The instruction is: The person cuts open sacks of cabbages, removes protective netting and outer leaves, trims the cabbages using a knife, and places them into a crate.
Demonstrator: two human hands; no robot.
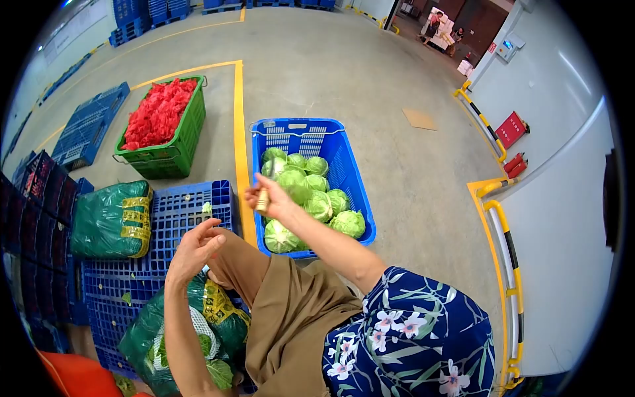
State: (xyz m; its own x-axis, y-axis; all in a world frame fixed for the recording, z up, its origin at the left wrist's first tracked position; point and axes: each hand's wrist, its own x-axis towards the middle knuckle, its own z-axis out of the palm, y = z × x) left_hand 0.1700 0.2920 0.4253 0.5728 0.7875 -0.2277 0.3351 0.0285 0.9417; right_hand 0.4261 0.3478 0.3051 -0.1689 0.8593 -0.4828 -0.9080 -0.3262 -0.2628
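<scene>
My right hand [271, 196] is closed around the pale handle of a knife [262, 201], over the near left part of a blue crate [360, 192]. The knife's blade is blurred and points away from me. Several green cabbages [348, 224] lie in the crate; one cabbage [295, 186] just beyond my right hand looks smeared by motion. My left hand [196, 251] is beside my bent knee, fingers apart and holding nothing. Below it, an opened green bag [149, 331] with yellow printing shows white netting [202, 325] and leafy cabbage inside, partly hidden by my forearm.
A packed green bag [106, 221] lies on the blue pallet [178, 208] at left. Beyond it stands a green crate [192, 126] of red netting [159, 112]. Yellow-black barriers [506, 245] run along the right wall. Flat cardboard [420, 119] lies on the floor. Two people are far off.
</scene>
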